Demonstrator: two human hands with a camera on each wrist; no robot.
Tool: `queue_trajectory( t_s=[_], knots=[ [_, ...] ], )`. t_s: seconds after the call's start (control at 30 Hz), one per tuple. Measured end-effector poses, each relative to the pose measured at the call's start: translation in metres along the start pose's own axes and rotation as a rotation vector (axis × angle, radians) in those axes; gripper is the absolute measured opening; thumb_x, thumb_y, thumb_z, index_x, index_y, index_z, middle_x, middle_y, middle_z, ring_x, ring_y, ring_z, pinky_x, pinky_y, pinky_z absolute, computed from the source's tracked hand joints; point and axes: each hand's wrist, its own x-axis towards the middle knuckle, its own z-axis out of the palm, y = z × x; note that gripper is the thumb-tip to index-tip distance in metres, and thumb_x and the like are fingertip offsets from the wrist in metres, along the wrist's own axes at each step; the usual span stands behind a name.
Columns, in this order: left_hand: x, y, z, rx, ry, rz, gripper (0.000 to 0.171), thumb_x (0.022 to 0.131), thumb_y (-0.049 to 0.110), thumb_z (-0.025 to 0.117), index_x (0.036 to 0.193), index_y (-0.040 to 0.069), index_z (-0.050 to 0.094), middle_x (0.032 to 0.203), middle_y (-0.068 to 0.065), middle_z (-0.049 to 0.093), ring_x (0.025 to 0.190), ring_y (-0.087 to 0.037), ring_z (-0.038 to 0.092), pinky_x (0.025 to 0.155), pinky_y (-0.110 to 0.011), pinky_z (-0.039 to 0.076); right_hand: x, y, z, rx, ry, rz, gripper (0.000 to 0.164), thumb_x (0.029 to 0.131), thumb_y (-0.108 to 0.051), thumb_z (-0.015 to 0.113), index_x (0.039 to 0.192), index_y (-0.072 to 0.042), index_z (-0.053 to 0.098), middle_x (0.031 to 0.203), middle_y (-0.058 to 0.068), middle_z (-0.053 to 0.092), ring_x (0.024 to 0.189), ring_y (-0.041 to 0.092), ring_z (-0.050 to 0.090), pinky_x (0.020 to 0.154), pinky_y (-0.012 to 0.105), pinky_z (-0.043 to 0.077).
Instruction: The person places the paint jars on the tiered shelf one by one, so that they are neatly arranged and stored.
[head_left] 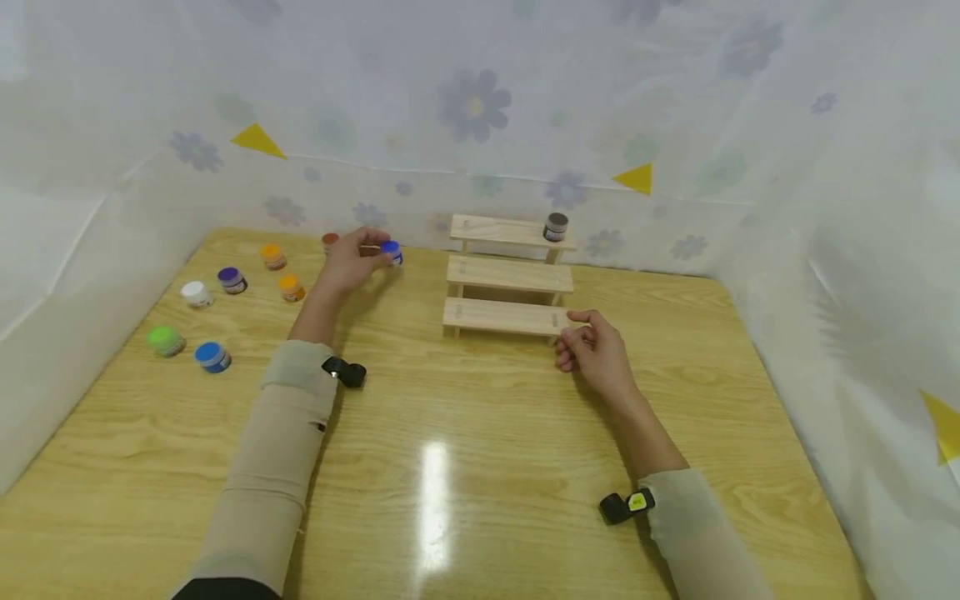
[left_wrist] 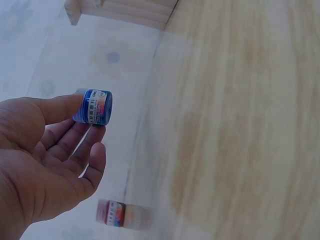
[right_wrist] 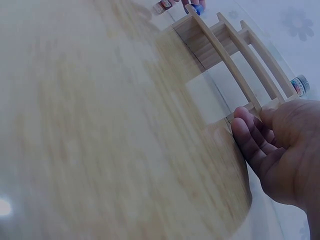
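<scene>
Head view: your left grip (head_left: 352,265) clamps a blue jar (head_left: 391,252) left of the wooden stand (head_left: 504,317), whose bottom right corner your right grip (head_left: 597,358) pinches. Left wrist: its label (left_wrist: 93,106) shows Chinese characters, finer print unreadable. Right wrist: print on the dark jar (right_wrist: 301,85) is illegible.

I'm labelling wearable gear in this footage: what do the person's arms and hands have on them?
The left hand and right hand wear no gloves. The left sleeve and right sleeve are beige. Each wrist carries a small black device, left and right; the right one bears a yellow-green label.
</scene>
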Motion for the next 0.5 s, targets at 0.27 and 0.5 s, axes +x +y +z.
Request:
queue_trajectory(
  t_s=[0.27,0.5],
  knots=[
    [-0.007,0.024,0.004,0.064,0.006,0.075,0.040,0.108,0.018,0.065,0.146,0.009,0.057,0.146,-0.016,0.056,0.137,-0.033,0.053,0.108,-0.051,0.050,0.002,-0.002,0.003,0.002,0.002,-0.004,0.034,0.109,-0.006,0.057,0.141,0.006,0.052,0.096,0.036,0.067,0.067,0.015,0.071,0.061,0.030,0.063],
    [-0.015,0.044,0.007,0.140,0.030,0.147,0.037,0.108,0.022,0.065,0.143,0.010,0.059,0.143,-0.015,0.060,0.135,-0.032,0.055,0.106,-0.052,0.051,0.004,-0.002,0.005,0.000,0.003,-0.005,0.034,0.110,-0.005,0.057,0.142,0.007,0.051,0.096,0.036,0.068,0.067,0.015,0.071,0.061,0.030,0.063]
  ],
)
